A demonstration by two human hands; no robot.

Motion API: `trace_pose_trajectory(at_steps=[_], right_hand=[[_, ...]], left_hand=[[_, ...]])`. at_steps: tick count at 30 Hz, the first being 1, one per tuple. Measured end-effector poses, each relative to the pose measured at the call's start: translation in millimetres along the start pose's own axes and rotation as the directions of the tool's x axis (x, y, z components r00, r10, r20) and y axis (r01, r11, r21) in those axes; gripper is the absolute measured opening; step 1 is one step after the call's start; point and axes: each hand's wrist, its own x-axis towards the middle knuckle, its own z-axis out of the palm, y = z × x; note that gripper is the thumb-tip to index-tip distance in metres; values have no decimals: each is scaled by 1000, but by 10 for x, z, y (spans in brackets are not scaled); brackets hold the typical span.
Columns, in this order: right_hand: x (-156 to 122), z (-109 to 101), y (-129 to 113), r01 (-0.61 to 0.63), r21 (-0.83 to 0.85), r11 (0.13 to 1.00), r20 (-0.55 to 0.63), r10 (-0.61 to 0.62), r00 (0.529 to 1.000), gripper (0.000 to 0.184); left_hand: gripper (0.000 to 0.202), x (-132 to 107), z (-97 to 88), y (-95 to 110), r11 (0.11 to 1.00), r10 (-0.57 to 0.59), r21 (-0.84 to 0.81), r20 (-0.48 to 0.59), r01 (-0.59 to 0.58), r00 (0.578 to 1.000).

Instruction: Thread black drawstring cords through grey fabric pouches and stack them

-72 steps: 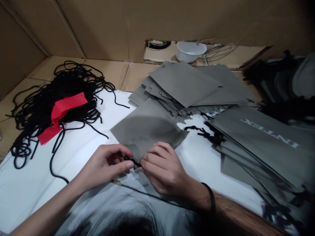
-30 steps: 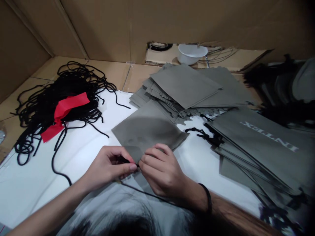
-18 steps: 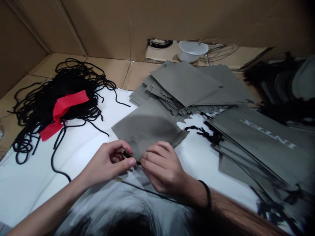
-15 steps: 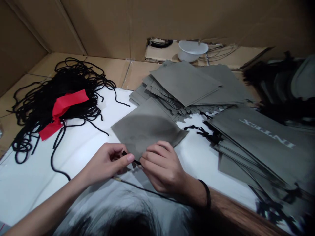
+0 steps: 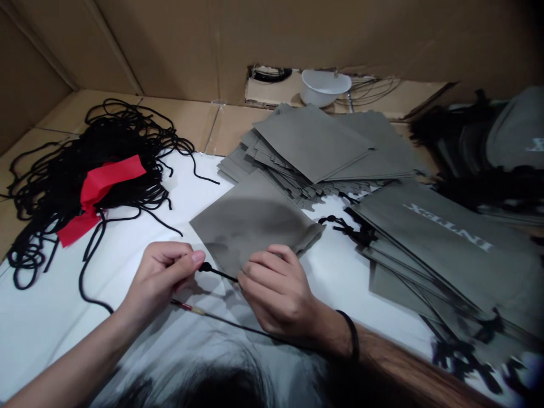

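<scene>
A grey fabric pouch [image 5: 250,224] lies flat on the white sheet [image 5: 140,243] in front of me. My right hand [image 5: 276,292] pinches the pouch's near corner, fingers closed on the cloth. My left hand [image 5: 159,275] is closed on the end of a black cord [image 5: 216,273] that comes out of that corner, stretched taut between both hands. A thin rod-like tool [image 5: 199,310] with a red-and-gold tip lies under my left hand, running back toward my right wrist.
A tangle of black cords [image 5: 68,175] with a red strip [image 5: 100,187] lies at the left. Plain grey pouches [image 5: 314,144] are stacked behind, printed ones [image 5: 442,243] with knotted cords at the right. A white bowl [image 5: 325,86] sits by the cardboard wall.
My left hand has moved left, away from my right hand, drawing a short length of black cord out of the pouch's corner. The right hand stays on the cloth.
</scene>
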Motion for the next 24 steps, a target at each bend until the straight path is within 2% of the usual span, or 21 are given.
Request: trace_pose_trajectory(at_steps=[2, 6, 10, 12, 14, 15, 19, 24], right_hand=[[0, 11, -1, 8, -4, 1000, -19, -8, 1000, 16], [3, 37, 26, -2, -5, 1000, -44, 2, 999, 13], [7, 44, 50, -36, 12, 999, -48, 36, 998, 14], [8, 43, 51, -49, 14, 999, -41, 50, 998, 14], [9, 41, 46, -55, 14, 998, -32, 56, 998, 15], [9, 40, 43, -56, 15, 998, -28, 57, 998, 15], [6, 42, 38, -63, 19, 998, -15, 63, 998, 14], [-1, 46, 41, -69, 38, 997, -28, 70, 997, 8]], left_hand=[[47, 6, -12, 13, 1000, 5, -13, 8, -5, 1000], [50, 28, -4, 10, 1000, -13, -27, 90, 15, 996], [55, 77, -15, -31, 994, -13, -104, 84, 22, 996], [48, 99, -28, -49, 987, -15, -160, 103, 31, 995], [33, 112, -33, -59, 983, 18, -181, 134, 6, 991], [29, 115, -30, -60, 984, 37, -178, 154, -9, 987], [41, 112, 8, -51, 992, 50, -127, 209, -23, 977], [22, 96, 50, -51, 999, 0, -43, 147, 6, 989]])
